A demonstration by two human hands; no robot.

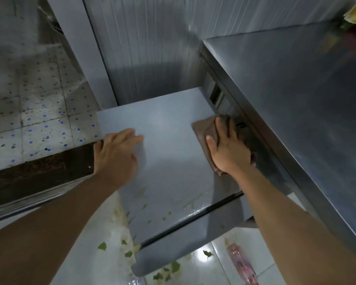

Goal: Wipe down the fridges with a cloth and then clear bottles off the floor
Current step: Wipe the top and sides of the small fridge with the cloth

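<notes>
The brown cloth [206,136] sits flat on top of the small grey fridge [169,161], over at its right edge, right up against the side of the taller steel fridge [296,103] next to it. The right hand [226,149] is pressing down on the cloth with fingers pretty much straight and spread, palm flat, so it's not gripping anything, just pushing. The left hand [116,153] rests on the left edge of the same fridge top, fingers relaxed and laid over the surface, thumb hanging down over the side, holding nothing. The near part of the fridge top looks wet and shiny, with some yellowish smears and little leaf scraps on it. Down on the tiled floor [245,256] below there are green leaf bits [102,246] scattered about, and a pinkish bottle [242,264] lies on its side near the right forearm, kinda blurry. On the left, the floor has speckled tiles with blue dots [29,120] and looks grimy. A ribbed grey wall [152,48] stands behind the small fridge.
</notes>
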